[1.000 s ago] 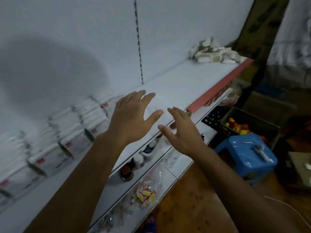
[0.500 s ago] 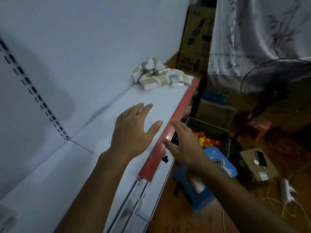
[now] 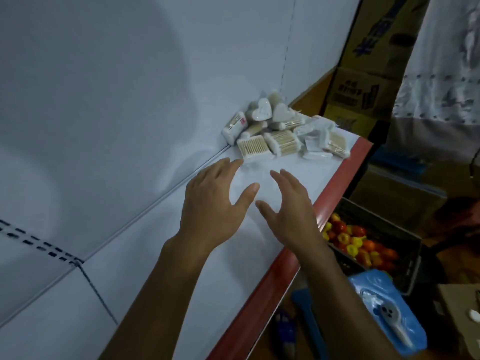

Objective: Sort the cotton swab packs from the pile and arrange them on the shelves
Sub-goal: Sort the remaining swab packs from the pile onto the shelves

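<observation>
- Long white shelf (image 3: 161, 287), red front lip, running away to the far corner.
- Pile (image 3: 283, 131) of swab packs heaped in that corner, against the back wall, some packs leaning on others.
- Left hand (image 3: 210, 203) and right hand (image 3: 291, 206) side by side over bare shelf, just short of the pile, fingers spread, holding nothing.
- Rectangular pack (image 3: 253, 147) nearest the fingers, lying flat at the pile's front edge.
- Heart-shaped pack (image 3: 261, 113) perched on top.
- Probably light, thin slick film over stiff sticks; likely to slide or topple if nudged.
- Best pinched across the short sides, top packs first.
</observation>
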